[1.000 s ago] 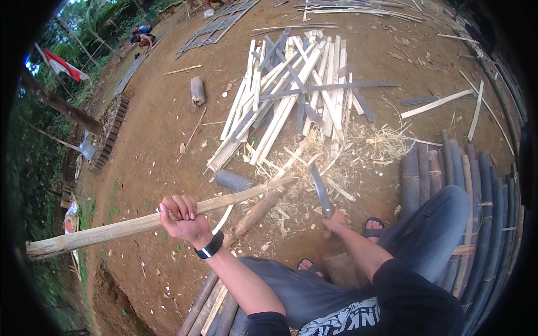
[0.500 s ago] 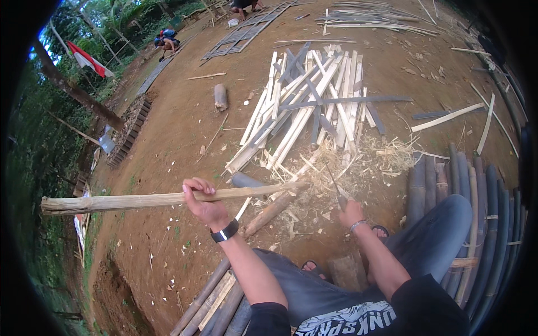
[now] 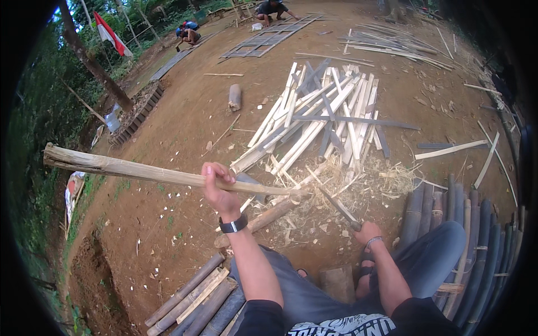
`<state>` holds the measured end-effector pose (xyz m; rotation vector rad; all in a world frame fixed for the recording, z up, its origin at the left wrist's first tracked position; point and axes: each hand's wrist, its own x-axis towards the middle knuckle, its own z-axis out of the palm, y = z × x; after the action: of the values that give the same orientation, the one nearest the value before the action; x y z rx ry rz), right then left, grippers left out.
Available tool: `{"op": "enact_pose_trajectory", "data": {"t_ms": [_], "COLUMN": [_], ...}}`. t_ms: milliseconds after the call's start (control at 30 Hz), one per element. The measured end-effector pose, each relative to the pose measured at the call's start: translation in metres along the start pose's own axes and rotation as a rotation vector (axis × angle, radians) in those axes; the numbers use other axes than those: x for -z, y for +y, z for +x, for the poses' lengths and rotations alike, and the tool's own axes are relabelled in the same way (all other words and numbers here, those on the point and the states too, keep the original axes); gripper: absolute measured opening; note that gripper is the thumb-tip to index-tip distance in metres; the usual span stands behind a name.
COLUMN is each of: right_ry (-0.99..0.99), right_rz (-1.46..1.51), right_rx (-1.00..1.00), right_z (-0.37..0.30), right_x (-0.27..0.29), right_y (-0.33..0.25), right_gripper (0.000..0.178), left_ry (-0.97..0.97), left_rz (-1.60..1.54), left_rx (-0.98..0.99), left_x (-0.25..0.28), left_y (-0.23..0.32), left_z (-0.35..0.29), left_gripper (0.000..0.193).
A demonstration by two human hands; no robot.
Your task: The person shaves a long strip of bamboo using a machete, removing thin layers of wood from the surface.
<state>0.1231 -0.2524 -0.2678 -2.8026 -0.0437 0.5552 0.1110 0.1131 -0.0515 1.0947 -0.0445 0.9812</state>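
My left hand (image 3: 218, 182) is closed round a long, pale split bamboo piece (image 3: 129, 169). Its wide, rough end points up to the left, and its narrower end reaches toward the shavings on the ground. In my right hand (image 3: 367, 232) is the handle of a machete (image 3: 338, 206), its blade slanting up and left near the bamboo's narrow end. A short log (image 3: 266, 215) lies on the soil under that end. Curly bamboo shavings (image 3: 336, 179) surround the blade tip.
A heap of split bamboo slats (image 3: 314, 117) lies ahead. Dark bamboo poles (image 3: 473, 252) are stacked at my right knee, more poles (image 3: 193, 297) at lower left. Two people (image 3: 273, 10) crouch far off beside bamboo lattice panels (image 3: 269, 38). A trench (image 3: 101, 280) runs at left.
The bamboo piece has tilted, its wide end now higher than its narrow end. My right hand with the machete has moved down and right. The whole view has shifted slightly.
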Motion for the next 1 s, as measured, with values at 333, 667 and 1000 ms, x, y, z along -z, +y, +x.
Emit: {"op": "enact_pose_trajectory", "data": {"t_ms": [333,667,1000], "right_ry": [-0.409,-0.247,-0.374], "right_rz": [-0.091,0.775,1.113], "right_rx": [-0.012,-0.06,0.185], "right_z": [0.05,-0.021,-0.031], "right_x": [-0.082,0.008,-0.034], "right_y": [0.014,-0.054,-0.146], "right_gripper": [0.04,0.058,0.06], "left_ry": [-0.014,0.099,0.037], "left_rz": [0.022,0.034,0.014], "left_rx": [-0.026,-0.136,0.023], "left_x": [-0.005,-0.004,0.007], "left_y": [0.006,-0.004,-0.055], "left_z": [0.003,0.002,-0.013], "left_gripper": [0.03,0.043,0.074]}}
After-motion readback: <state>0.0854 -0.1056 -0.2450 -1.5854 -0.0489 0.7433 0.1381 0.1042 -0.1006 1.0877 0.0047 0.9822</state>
